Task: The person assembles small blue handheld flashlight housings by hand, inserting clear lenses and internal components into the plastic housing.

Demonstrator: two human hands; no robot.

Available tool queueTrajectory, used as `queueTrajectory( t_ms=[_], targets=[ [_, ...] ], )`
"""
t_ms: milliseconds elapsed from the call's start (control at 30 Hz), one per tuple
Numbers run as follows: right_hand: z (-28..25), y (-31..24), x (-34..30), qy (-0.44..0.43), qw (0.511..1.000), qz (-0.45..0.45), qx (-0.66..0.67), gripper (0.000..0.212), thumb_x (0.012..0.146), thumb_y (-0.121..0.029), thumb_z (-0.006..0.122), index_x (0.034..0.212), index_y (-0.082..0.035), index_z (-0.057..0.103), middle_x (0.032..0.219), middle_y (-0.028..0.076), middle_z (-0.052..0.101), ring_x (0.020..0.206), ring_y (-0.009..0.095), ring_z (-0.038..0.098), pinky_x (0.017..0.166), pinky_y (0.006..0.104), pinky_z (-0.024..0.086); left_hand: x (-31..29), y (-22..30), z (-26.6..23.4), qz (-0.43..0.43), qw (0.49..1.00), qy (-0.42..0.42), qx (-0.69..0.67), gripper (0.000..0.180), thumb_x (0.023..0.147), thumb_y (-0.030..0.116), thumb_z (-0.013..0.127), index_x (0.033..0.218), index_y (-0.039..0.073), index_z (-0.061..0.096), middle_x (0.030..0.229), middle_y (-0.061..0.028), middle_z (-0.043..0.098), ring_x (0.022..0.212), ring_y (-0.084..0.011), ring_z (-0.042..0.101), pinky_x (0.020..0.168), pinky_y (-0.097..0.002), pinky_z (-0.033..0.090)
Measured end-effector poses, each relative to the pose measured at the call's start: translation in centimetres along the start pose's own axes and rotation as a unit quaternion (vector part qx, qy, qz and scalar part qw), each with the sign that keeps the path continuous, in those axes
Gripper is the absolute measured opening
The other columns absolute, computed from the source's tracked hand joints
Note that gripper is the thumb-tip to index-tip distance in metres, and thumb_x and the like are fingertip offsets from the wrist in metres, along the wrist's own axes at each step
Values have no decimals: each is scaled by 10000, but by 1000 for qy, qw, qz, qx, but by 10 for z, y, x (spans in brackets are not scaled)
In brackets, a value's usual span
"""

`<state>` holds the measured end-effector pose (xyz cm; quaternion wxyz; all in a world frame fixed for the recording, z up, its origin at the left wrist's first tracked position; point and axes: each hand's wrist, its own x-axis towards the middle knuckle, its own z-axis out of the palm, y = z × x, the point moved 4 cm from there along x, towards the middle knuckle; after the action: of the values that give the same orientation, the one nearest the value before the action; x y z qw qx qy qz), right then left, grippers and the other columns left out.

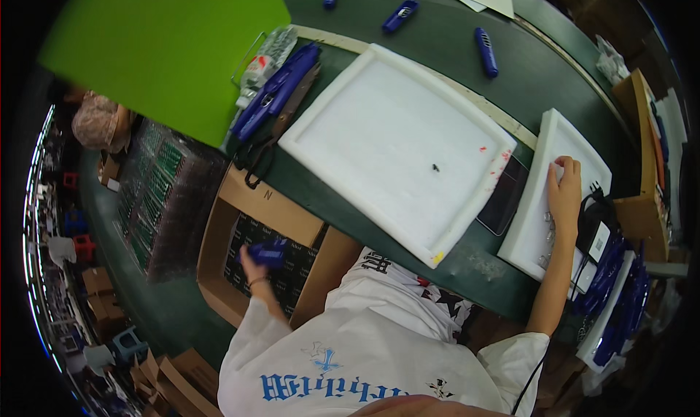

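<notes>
Nearest, abt 8 o'clock, the worker's left grip [253,260] was closed on a blue plastic pc [271,253], poss. two (blurred), over a carton [321,275]; a loose hold could've let it drop or scuff the side. Toward 3 o'clock the right grip [565,187] was down in a narrow foam tray [531,191]; couldn't tell if it was pinching anything. Small clear bits [548,217] lay there, so a careless wrist might've swept some out. Black cable [594,202] just beside = snag risk. Centre, a big foam tray [364,140] sat near the tabletop [350,216] edge; a torso bump could've shifted it. At 10, scissors [286,118] lay handles edgeward; an elbow knock might've tipped 'em. Farthest, 12 to 1-ish, three blue handhelds [487,52] lay loose, easily mixed up.
</notes>
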<state>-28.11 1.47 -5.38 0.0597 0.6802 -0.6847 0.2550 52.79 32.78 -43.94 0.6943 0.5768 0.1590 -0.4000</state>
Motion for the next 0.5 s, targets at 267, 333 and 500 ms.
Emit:
queueTrajectory(
  t_ms=[267,333,500],
  targets=[
    [-32,5,-7,-83,979,102,-155,315,1011,-336,606,1082,-30,593,1078,187,644,888,383,661,790,478,537,-268,197,217,187,938,-264,123,505,937,352,694,1333,56,592,1162,-107,682,1032,-212,660,893,-365,564],
    [-30,8,-4,-131,977,121,-113,319,968,-314,644,1107,-34,583,1067,211,651,911,408,663,812,481,537,-324,184,313,179,907,-338,177,636,942,348,678,1457,17,508,1244,-131,670,1065,-202,657,884,-339,562],
    [-40,30,-10,-191,978,73,42,305,829,-118,719,1098,-16,617,986,222,666,920,384,662,842,448,533,-385,87,561,171,720,-515,433,402,887,284,770,1148,-14,696,935,-58,720,728,-139,685,678,-257,561]
  ],
)
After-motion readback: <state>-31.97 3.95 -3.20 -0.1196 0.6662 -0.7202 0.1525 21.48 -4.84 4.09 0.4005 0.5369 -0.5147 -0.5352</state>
